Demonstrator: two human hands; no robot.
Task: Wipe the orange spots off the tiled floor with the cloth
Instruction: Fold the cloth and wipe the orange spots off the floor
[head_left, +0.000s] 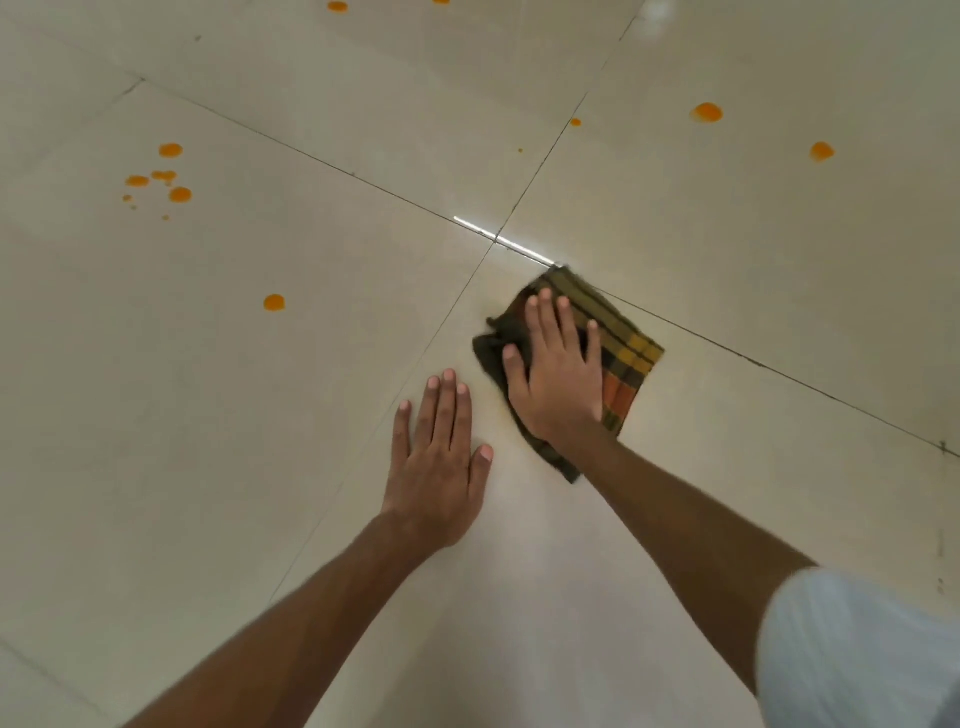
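Observation:
A folded checked cloth (626, 353) in olive, yellow and orange lies on the pale tiled floor (291, 415), just below where four tiles meet. My right hand (558, 376) presses flat on it, fingers spread. Flat on the bare tile just left of the cloth rests my left hand (441, 462), holding nothing. Orange spots remain: one single spot (274, 302) left of the hands, a cluster (163, 179) at the far left, two spots (706, 113) (821, 151) at the upper right, and a tiny one (575, 122) near a grout line.
More orange spots (337, 6) sit at the top edge. Dark grout lines (540, 166) cross the floor. A bright reflection (501, 240) streaks the tile joint. My light sleeve (852, 649) fills the lower right corner.

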